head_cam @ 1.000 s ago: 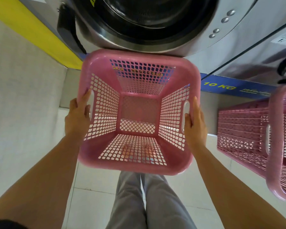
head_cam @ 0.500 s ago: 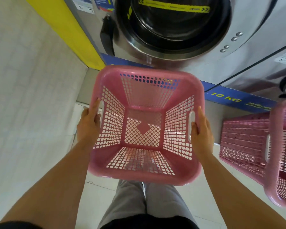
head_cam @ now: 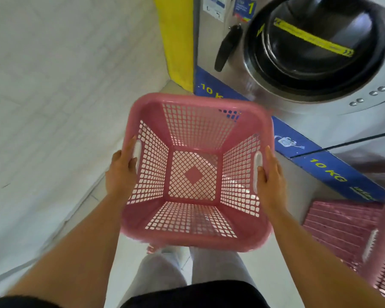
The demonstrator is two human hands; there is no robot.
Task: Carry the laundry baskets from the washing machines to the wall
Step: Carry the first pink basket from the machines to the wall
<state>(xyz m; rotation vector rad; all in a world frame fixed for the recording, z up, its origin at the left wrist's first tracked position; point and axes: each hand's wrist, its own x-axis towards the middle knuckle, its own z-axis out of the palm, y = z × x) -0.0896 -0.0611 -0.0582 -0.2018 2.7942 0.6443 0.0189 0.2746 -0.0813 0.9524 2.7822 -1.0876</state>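
An empty pink lattice laundry basket (head_cam: 142, 221) hangs in the air in front of me, its mouth facing up. My left hand (head_cam: 120, 174) grips its left handle slot and my right hand (head_cam: 270, 178) grips the right one. The basket is off the floor, in front of washing machine number 1 (head_cam: 211, 63) and close to the white tiled wall (head_cam: 53, 107) on the left. A second pink basket (head_cam: 347, 227) stands on the floor at the lower right, partly cut off by the frame edge.
A yellow strip (head_cam: 176, 41) runs between the wall and the machine. The machine's round dark door (head_cam: 316, 47) is closed, with a black handle (head_cam: 226, 48) at its left. A blue "10 KG" band (head_cam: 329, 172) runs along the machines' base. My grey-trousered legs (head_cam: 209, 263) stand on the pale floor tiles.
The basket has swung left, away from the washing machine door and toward the white wall. Both hands keep hold of its handles. The second basket has slid toward the right edge of view.
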